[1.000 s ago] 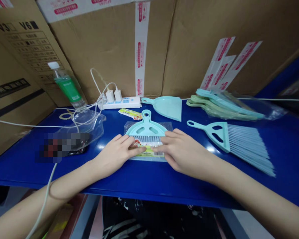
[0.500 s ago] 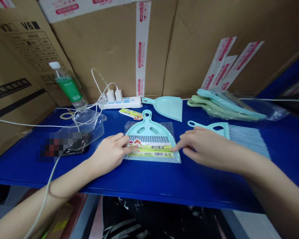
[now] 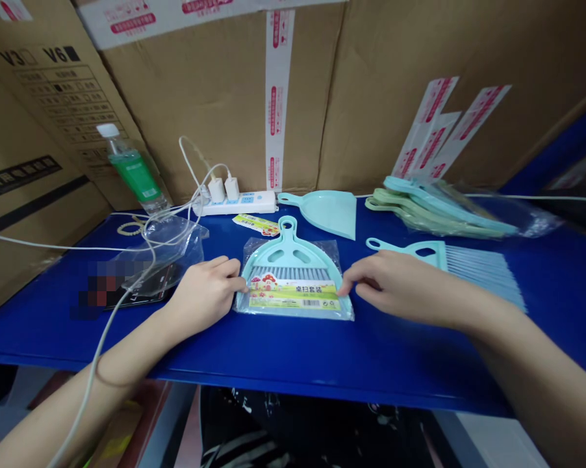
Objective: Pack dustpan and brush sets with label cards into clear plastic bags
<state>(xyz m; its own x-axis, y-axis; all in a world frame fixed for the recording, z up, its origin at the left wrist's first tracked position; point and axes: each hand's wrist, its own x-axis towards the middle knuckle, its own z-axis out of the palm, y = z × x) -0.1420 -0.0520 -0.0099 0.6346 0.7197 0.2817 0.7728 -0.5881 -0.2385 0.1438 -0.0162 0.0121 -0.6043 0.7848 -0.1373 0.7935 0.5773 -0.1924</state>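
Observation:
A bagged set of light blue brush and dustpan (image 3: 293,276), with a yellow label across its front, lies flat on the blue table (image 3: 293,357). My left hand (image 3: 203,296) pinches the left edge of the clear bag with curled fingers. My right hand (image 3: 395,286) pinches the bag's right edge at the label. Both hands rest on the table, one at each side of the pack.
A loose light blue brush (image 3: 461,266) lies just right of my right hand. A bare dustpan (image 3: 329,211), a spare label (image 3: 256,224), a power strip (image 3: 237,201), a green bottle (image 3: 132,169), clear bags over a phone (image 3: 161,253) and stacked dustpans (image 3: 439,208) sit farther back, before cardboard boxes.
My two hands slid apart from the middle of the label out to the left and right edges of the bag. The pack has stayed in place.

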